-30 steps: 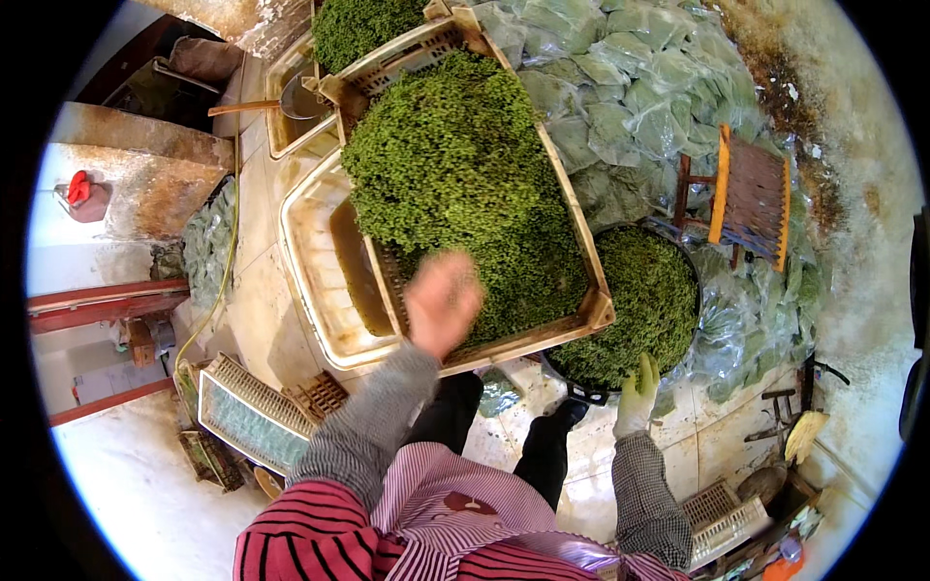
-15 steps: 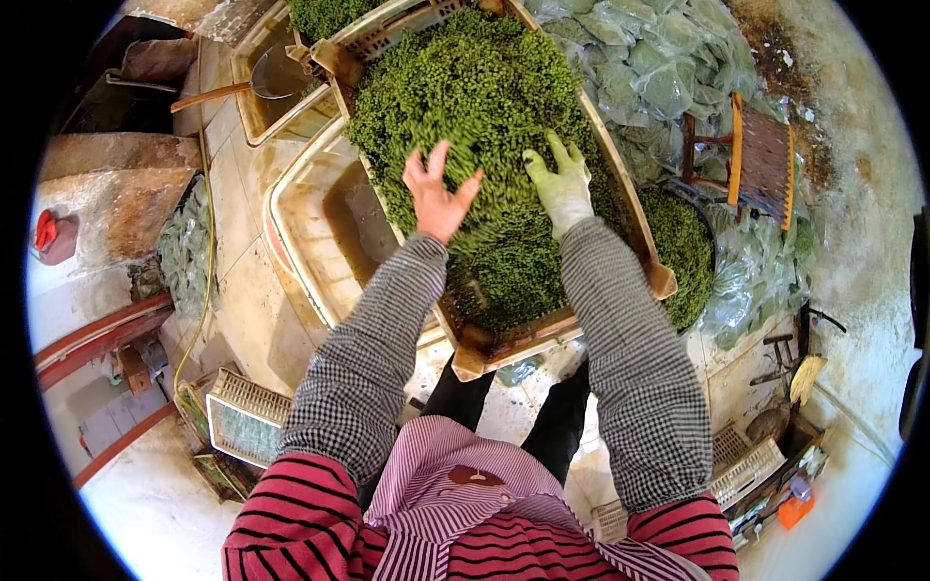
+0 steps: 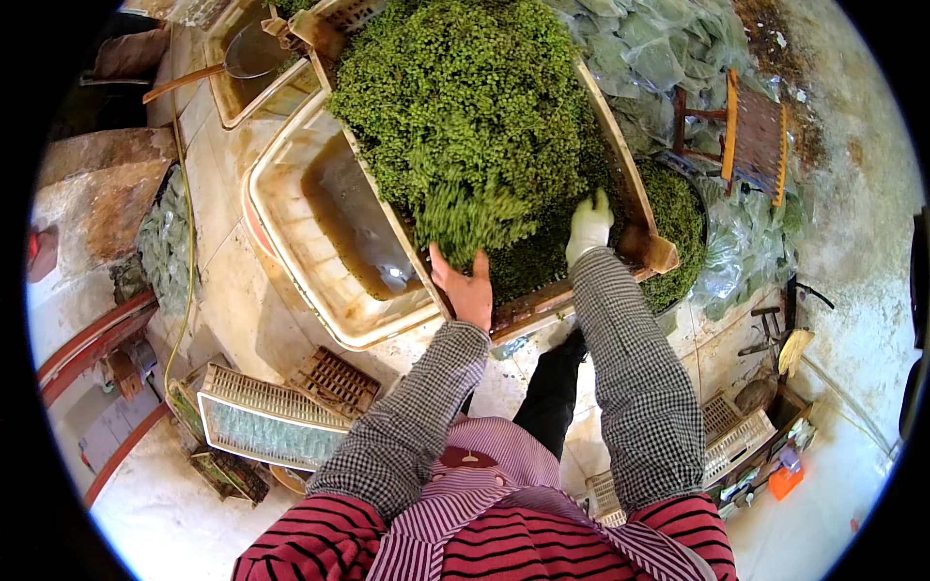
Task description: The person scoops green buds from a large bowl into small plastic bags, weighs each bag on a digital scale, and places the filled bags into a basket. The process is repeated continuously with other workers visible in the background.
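Observation:
A plastic crate [image 3: 620,140] holds a tall heap of small green berry clusters [image 3: 465,87], which look like green peppercorns. My bare left hand [image 3: 467,289] is at the crate's near left corner, thumb and fingers apart, touching the edge of the heap. Just beyond its fingers some clusters are blurred by motion. My right hand [image 3: 589,228], in a pale glove with green stains, lies near the right wall with its fingers stretched toward the heap and nothing seen in them. Its fingertips rest among the clusters.
Left of the crate stands a white tub [image 3: 291,261] with murky water. Beyond it, a wooden-handled strainer [image 3: 254,50] lies over another tub. At right are a round container of green clusters [image 3: 668,232], a woven-seat chair [image 3: 754,140] and filled clear bags [image 3: 659,48]. A yellow hose [image 3: 184,242] crosses the floor.
Both hands have drawn back toward me from the middle of the heap, the right also moving rightward. The heap's near part has shifted, and the left hand now sits at the crate's near end.

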`<state>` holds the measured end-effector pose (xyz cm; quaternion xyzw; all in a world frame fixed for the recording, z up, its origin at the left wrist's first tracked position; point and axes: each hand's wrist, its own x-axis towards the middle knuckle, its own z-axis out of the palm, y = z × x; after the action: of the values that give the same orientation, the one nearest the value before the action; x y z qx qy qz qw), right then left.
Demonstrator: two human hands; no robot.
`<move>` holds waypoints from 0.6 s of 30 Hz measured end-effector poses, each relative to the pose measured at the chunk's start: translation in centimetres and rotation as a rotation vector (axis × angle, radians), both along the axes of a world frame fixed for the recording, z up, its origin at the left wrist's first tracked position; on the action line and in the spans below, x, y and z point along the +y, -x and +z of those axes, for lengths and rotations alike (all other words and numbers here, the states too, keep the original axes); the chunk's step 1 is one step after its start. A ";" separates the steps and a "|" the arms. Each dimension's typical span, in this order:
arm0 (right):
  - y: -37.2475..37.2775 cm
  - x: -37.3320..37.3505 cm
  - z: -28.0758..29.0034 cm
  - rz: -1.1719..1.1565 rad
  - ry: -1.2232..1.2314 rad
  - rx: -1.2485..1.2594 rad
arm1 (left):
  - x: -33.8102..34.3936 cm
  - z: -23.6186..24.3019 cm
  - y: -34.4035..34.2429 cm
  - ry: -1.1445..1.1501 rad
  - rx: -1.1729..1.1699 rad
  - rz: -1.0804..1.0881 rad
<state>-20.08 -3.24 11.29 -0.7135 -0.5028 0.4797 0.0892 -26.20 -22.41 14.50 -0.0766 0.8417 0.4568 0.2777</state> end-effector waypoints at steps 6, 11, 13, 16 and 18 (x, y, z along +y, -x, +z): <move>3.3 -7.5 0.3 0.023 0.221 -0.396 | 2.0 -8.1 -0.3 0.038 -0.573 0.492; 2.6 -10.7 -3.4 -0.645 0.555 0.352 | 1.3 -10.0 -0.7 -0.210 -0.864 0.447; 2.0 -10.4 0.3 -0.538 0.563 0.433 | 1.2 -9.2 -1.3 -0.303 -0.868 0.440; 0.8 -10.8 6.6 -0.439 0.489 0.512 | 1.7 -4.7 -1.7 -0.421 -0.830 0.455; -0.6 -11.9 7.0 -0.485 0.409 0.607 | 2.2 -1.4 -2.5 -0.524 -0.757 0.398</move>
<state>-19.47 -15.11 18.30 -0.6408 -0.1664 0.7224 0.1997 -23.73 -20.25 13.06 -0.3235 0.5081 0.6371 0.4809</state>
